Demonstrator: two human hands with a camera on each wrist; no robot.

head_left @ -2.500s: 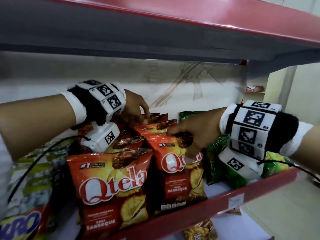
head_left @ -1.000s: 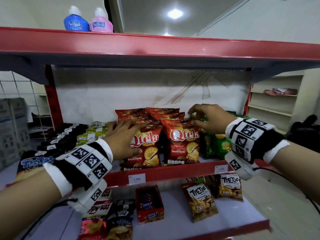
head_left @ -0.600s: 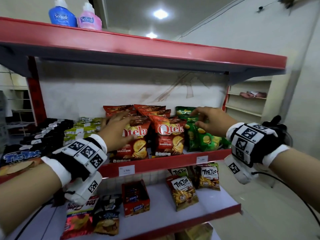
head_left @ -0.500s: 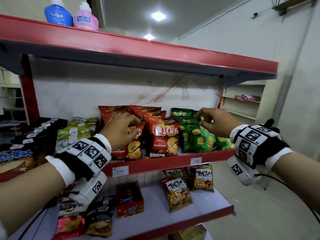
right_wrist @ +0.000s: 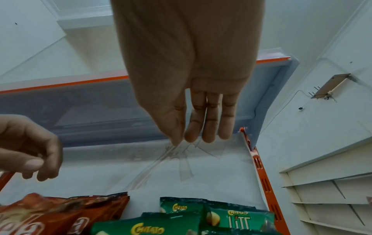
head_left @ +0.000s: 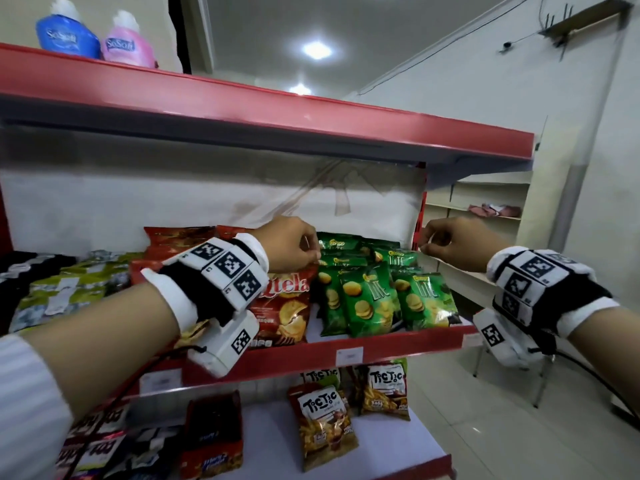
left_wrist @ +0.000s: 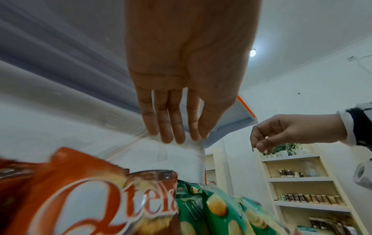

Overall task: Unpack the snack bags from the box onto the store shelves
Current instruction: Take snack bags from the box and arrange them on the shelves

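Hovering over the middle shelf [head_left: 311, 351], your left hand [head_left: 289, 244] hangs loosely curled above the red Qtela bags [head_left: 284, 306], holding nothing; your right hand [head_left: 450, 241] floats beside the green Chitato bags [head_left: 370, 299], fingers relaxed, gripping nothing. Both rows stand upright on the shelf.

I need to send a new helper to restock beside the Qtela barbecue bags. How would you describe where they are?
Find the red middle shelf, under the one holding two softener bottles. The Qtela bags stand near its centre, under the left hand. They are orange-red, with green Chitato Lite bags to the right.
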